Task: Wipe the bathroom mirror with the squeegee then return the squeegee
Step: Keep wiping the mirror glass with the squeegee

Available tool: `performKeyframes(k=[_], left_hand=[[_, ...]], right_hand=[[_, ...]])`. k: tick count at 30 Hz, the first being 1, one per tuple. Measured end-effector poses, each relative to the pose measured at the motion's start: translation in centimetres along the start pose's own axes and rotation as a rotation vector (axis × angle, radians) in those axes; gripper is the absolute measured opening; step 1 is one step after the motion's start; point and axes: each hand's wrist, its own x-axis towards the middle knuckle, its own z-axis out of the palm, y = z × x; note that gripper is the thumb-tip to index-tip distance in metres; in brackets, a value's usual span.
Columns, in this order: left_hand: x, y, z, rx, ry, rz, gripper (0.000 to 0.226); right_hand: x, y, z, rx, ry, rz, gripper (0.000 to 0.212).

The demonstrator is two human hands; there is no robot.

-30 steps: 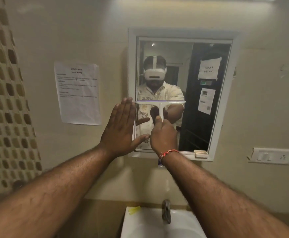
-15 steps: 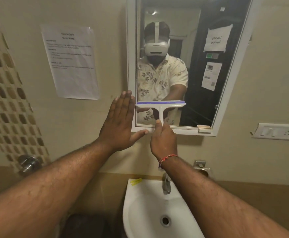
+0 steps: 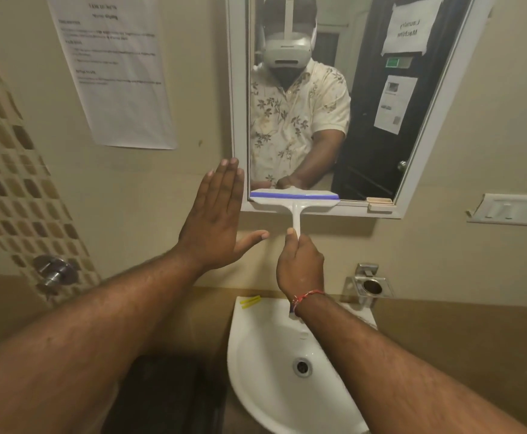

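The white-framed bathroom mirror (image 3: 419, 145) hangs on the beige wall above the sink. A white squeegee (image 3: 294, 200) with a blue blade strip lies across the mirror's bottom left edge, its blade level with the lower frame. My right hand (image 3: 299, 264) is shut on the squeegee's handle just below the frame. My left hand (image 3: 216, 220) is flat against the wall at the mirror's lower left corner, fingers straight and together, fingertips touching the frame, thumb spread toward the handle.
A white sink (image 3: 287, 371) sits directly below my hands, with a yellow item (image 3: 250, 300) on its back left rim. A metal holder (image 3: 371, 286) is mounted right of it, a switch plate (image 3: 509, 211) further right, a paper notice (image 3: 115, 70) left, a wall valve (image 3: 55, 272) lower left.
The squeegee has been drawn down the left part of the mirror from mid-height to the bottom edge. My left hand slid down the frame too. The view has tilted down toward the sink.
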Motion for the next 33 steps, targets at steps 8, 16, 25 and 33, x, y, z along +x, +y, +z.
performKeyframes(k=[8,16,25,33], left_hand=[[-0.6,0.5,0.1,-0.03,-0.02,0.0,0.125],[0.1,0.5,-0.7,-0.031,0.036,0.017,0.123],[8.4,0.4,-5.3,-0.081,0.216,0.085,0.123],[20.3,0.5,-12.7,-0.011,0.286,0.045,0.117]], right_hand=[[-0.4,-0.3,-0.1,0.006,-0.004,0.039,0.036],[0.0,-1.1,-1.9,0.049,0.048,0.013,0.045],[5.0,-10.2,-8.5,0.158,0.168,-0.183,0.046],[11.0,-22.0,-15.6,0.202,0.261,-0.374,0.047]])
